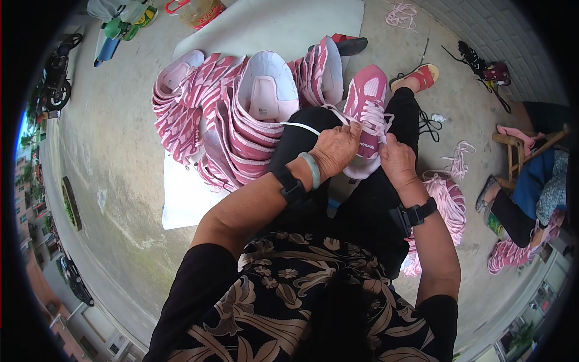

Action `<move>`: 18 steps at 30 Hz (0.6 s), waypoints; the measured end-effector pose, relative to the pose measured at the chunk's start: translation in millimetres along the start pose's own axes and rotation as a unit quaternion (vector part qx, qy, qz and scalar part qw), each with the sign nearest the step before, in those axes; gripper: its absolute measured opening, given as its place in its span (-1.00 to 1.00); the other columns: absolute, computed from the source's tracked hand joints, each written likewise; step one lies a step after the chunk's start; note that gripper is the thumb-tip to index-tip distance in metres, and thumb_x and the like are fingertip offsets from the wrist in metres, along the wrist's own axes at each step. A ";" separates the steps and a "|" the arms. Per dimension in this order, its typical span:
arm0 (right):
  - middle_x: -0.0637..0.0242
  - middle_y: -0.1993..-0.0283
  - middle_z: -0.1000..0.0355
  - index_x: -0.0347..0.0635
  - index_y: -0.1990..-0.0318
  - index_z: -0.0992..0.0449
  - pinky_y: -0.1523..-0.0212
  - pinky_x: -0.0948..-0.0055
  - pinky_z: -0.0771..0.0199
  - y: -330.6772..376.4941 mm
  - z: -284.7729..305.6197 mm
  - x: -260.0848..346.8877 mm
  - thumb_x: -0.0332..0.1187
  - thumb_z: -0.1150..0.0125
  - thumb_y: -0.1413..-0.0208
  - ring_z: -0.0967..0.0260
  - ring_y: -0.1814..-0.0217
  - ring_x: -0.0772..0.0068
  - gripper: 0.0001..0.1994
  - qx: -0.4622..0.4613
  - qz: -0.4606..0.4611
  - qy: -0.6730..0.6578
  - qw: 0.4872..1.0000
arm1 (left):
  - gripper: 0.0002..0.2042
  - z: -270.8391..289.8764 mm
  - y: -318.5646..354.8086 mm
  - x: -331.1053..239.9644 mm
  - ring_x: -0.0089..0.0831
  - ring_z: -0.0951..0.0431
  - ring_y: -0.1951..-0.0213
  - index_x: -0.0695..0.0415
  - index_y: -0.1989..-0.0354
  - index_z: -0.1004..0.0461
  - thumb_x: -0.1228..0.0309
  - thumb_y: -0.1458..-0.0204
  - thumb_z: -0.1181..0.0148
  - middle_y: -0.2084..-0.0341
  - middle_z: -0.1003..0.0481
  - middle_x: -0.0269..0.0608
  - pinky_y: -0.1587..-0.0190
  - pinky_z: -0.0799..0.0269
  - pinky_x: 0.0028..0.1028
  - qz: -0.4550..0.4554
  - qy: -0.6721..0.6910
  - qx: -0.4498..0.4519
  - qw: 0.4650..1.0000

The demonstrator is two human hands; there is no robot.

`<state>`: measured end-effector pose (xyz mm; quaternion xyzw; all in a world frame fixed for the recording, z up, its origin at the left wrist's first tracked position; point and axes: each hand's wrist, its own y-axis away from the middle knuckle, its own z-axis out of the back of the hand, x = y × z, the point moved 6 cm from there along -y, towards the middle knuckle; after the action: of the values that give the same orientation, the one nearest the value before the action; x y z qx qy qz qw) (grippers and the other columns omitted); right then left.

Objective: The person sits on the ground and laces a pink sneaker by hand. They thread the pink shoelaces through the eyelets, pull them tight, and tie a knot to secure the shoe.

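A pink shoe upper point(367, 90) lies across my lap, its toe pointing away from me. Pale pink shoelace point(375, 114) zigzags over its front. My left hand point(336, 149) is closed in a pinch at the upper's left edge, and a whitish lace end point(301, 125) trails out to its left. On the opposite edge, my right hand point(398, 160) pinches the lace beside the eyelets; its fingertips partly cover the spot. Left of my knees stand nested stacks of pink uppers point(256, 142) with pale linings.
A white sheet point(187, 205) lies under the stacks. More pink uppers point(455, 211) and loose laces point(461, 160) are on the right. Beyond them, another person point(546, 187) sits near a wooden stool point(512, 151). Plastic containers point(202, 13) stand at the far left.
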<state>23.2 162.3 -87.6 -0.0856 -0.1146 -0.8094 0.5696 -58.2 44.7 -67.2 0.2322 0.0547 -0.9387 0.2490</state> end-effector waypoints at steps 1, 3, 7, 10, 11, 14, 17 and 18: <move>0.07 0.63 -0.37 -0.21 0.44 -0.26 0.48 0.16 -0.39 -0.3 2.2 0.5 -0.38 0.00 0.10 -0.39 0.54 0.03 -0.88 -0.016 -0.002 0.011 1.000 | -0.72 -2.9 -1.2 1.0 -0.11 -0.51 0.41 0.29 0.23 -0.25 0.42 0.11 -0.02 0.50 -0.46 0.03 0.39 -0.43 -0.29 0.003 -0.022 0.018 1.000; 0.10 0.63 -0.38 -0.22 0.45 -0.28 0.49 0.18 -0.40 -0.7 5.7 0.1 -0.37 -0.01 0.11 -0.40 0.54 0.07 -0.88 -0.028 -0.010 0.039 0.999 | -0.79 -4.1 -2.4 2.6 -0.14 -0.52 0.48 0.30 0.29 -0.28 0.46 0.10 0.03 0.57 -0.47 0.00 0.47 -0.44 -0.30 0.000 -0.062 0.023 0.998; 0.13 0.62 -0.40 -0.21 0.46 -0.31 0.49 0.21 -0.41 -1.4 11.4 -4.3 -0.36 -0.01 0.12 -0.41 0.54 0.11 -0.88 -0.025 -0.030 0.056 0.998 | -0.86 3.7 -4.9 12.9 -0.17 -0.52 0.58 0.27 0.39 -0.30 0.47 0.12 0.05 0.65 -0.47 -0.05 0.57 -0.42 -0.31 -0.010 -0.101 -0.014 0.995; 0.13 0.62 -0.41 -0.21 0.46 -0.32 0.47 0.21 -0.41 -0.3 7.1 -4.8 -0.36 -0.02 0.13 -0.41 0.53 0.11 -0.88 -0.006 -0.034 0.049 0.998 | -0.87 -0.3 -2.3 19.8 -0.17 -0.52 0.59 0.26 0.40 -0.31 0.48 0.12 0.04 0.64 -0.47 -0.04 0.57 -0.42 -0.30 0.015 -0.106 0.000 0.994; 0.13 0.62 -0.41 -0.21 0.46 -0.32 0.47 0.20 -0.41 -0.1 3.7 -3.4 -0.35 -0.02 0.13 -0.41 0.53 0.11 -0.87 -0.005 -0.030 0.046 0.998 | -0.88 -2.4 -3.0 21.3 -0.16 -0.51 0.58 0.25 0.40 -0.31 0.47 0.12 0.04 0.64 -0.46 -0.04 0.56 -0.42 -0.29 0.029 -0.090 -0.001 0.995; 0.12 0.61 -0.41 -0.20 0.45 -0.31 0.45 0.19 -0.41 1.6 -4.4 -5.5 -0.35 -0.02 0.14 -0.41 0.52 0.08 -0.87 -0.015 -0.046 0.012 0.999 | -0.88 -7.4 -7.2 21.9 -0.10 -0.50 0.54 0.22 0.41 -0.32 0.45 0.12 0.02 0.65 -0.46 -0.02 0.50 -0.42 -0.25 0.062 -0.041 -0.014 0.997; 0.07 0.61 -0.39 -0.20 0.43 -0.30 0.45 0.14 -0.38 2.6 -5.3 -5.4 -0.32 -0.02 0.14 -0.39 0.51 0.03 -0.84 -0.041 -0.058 -0.038 0.997 | -0.84 -2.2 -4.4 21.8 -0.05 -0.49 0.50 0.20 0.39 -0.35 0.40 0.13 -0.04 0.65 -0.45 -0.01 0.44 -0.41 -0.22 0.081 0.009 -0.052 0.995; 0.05 0.60 -0.38 -0.20 0.42 -0.30 0.45 0.12 -0.36 3.5 -4.7 -6.5 -0.31 -0.02 0.14 -0.38 0.51 0.01 -0.83 -0.032 -0.073 -0.045 0.996 | -0.83 0.0 -2.3 23.0 -0.04 -0.49 0.49 0.20 0.38 -0.36 0.38 0.14 -0.06 0.64 -0.45 0.00 0.42 -0.40 -0.21 0.086 0.031 -0.055 0.994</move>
<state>28.7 165.8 -93.6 -0.1317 -0.1199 -0.8473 0.5004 -77.0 36.6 -77.9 0.2508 0.0940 -0.9016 0.3397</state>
